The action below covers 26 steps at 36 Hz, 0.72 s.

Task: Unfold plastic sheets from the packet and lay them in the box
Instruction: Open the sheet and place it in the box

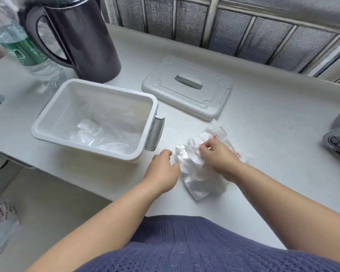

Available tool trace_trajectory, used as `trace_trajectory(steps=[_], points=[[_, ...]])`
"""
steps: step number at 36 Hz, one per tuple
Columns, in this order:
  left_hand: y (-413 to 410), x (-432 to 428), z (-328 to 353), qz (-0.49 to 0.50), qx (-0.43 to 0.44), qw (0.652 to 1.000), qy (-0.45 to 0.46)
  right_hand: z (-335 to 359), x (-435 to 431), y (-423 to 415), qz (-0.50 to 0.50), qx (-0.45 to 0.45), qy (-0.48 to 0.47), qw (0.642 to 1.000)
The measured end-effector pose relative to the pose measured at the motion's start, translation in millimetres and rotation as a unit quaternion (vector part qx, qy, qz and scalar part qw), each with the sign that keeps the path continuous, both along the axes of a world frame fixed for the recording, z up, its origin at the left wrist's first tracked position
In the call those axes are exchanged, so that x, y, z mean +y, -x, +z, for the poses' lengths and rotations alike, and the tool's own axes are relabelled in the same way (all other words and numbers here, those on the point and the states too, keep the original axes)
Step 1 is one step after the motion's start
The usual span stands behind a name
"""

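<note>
Right grip (218,156) pinching the crumpled white packet (199,178) on the counter (267,138), left grip (163,168) loosely curled and holding nothing just beside it, white box (106,89) to the left with a clear plastic sheet (104,136) lying inside, lid (186,86) behind, dark kettle (82,36) farther back.

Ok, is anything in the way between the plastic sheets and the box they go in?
Nothing visible blocks the way. The box stands open, its lid lying flat on the counter behind it. Between the plastic sheets, pinched by the right hand, and the box there is only bare counter and the person's own left hand.
</note>
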State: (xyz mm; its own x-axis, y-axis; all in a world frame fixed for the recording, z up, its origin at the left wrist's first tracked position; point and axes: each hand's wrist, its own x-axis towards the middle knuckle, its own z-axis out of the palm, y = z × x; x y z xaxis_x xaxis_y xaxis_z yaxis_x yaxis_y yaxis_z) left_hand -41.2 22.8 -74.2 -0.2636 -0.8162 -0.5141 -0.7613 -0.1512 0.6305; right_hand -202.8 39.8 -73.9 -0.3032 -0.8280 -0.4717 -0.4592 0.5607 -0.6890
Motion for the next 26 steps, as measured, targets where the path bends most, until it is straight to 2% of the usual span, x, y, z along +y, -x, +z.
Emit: trace_trajectory(steps=[2, 4, 8, 13, 17, 19, 21, 23, 26], points=[[2, 5, -9, 0.068, 0.031, 0.994, -0.084, -2, 0, 5, -0.041, -0.057, -0.006, 0.998], [5, 9, -16, 0.105, 0.069, 0.985, -0.115, -6, 0, 8, -0.06, -0.088, -0.015, 0.994], [10, 10, -21, 0.134, 0.103, 0.979, -0.113, -9, 2, 10, -0.095, -0.148, -0.034, 0.984], [13, 2, -19, 0.16, 0.124, 0.976, -0.083, -6, 2, 14, -0.195, -0.298, -0.041, 0.933], [15, 0, -17, 0.169, 0.111, 0.979, -0.012, -3, -1, 16, -0.239, -0.361, -0.042, 0.9], [16, 2, -18, 0.172, 0.093, 0.981, -0.002, -1, -1, 16, -0.26, -0.368, -0.029, 0.892], [16, 5, -24, 0.158, 0.07, 0.984, -0.05, -4, -2, 15, -0.265, -0.361, -0.017, 0.894], [15, 8, -28, 0.142, 0.043, 0.984, -0.099, -9, -2, 13, -0.241, -0.298, -0.009, 0.924], [14, 10, -31, 0.137, 0.022, 0.982, -0.124, -9, 2, 11, -0.14, -0.144, -0.013, 0.98]])
